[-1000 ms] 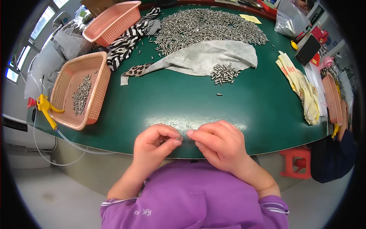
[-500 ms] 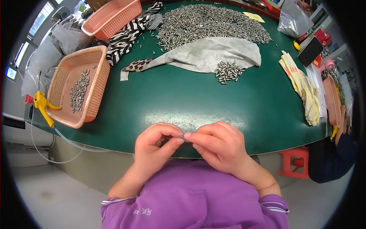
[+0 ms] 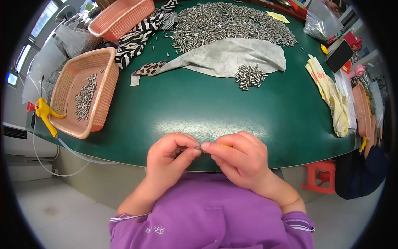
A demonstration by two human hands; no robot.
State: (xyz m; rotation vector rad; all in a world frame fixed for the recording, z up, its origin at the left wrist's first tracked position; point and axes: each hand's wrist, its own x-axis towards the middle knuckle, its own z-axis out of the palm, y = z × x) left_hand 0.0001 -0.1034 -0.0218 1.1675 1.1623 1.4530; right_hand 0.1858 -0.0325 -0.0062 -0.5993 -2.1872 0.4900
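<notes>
1. Two hands met at the lower centre of the frame, over the near edge of the round green bench (image 3: 199, 103); the left hand (image 3: 168, 159) and the right hand (image 3: 238, 159) had their fingertips pressed together, pinching a small grey metal piece (image 3: 198, 148) between them.
2. At the left of the frame sat a pink plastic mesh basket (image 3: 105, 89) holding a small heap of short metal pins (image 3: 85, 97).
3. A little cluster of metal pins (image 3: 248, 76) lay on the edge of a grey cloth (image 3: 232, 54) in the upper centre.
4. A broad spread of loose metal pins (image 3: 228, 23) covered the top of the frame.
5. Yellow-and-white gloves (image 3: 331, 93) lay at the right.
</notes>
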